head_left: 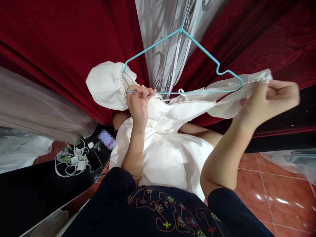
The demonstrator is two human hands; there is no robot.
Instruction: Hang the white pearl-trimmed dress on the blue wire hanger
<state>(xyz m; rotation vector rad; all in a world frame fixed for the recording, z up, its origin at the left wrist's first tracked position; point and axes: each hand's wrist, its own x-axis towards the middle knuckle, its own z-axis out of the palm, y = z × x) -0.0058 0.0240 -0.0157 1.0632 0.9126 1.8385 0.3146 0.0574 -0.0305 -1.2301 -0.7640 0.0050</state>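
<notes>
A white dress (168, 148) with a pearl-trimmed neckline lies over my lap, its upper part raised in front of me. Its puffed sleeve (105, 85) hangs over the left end of a light blue clothes hanger (199, 47). My left hand (139, 102) is closed around the hanger's lower bar, close to the neckline; whether it also pinches cloth I cannot tell. On the other side, my right hand (270, 95) grips the pearl-edged shoulder of the dress, just beyond the hanger's right end. That hanger end lies against the fabric there. Part of the right fingers is hidden.
To the left, a black table (29, 191) carries a phone (94, 160), tangled white cables (71, 164) and a blurred patch. Dark red curtains (74, 39) and sheer white fabric (163, 42) hang ahead. Red floor tiles (278, 187) show at right.
</notes>
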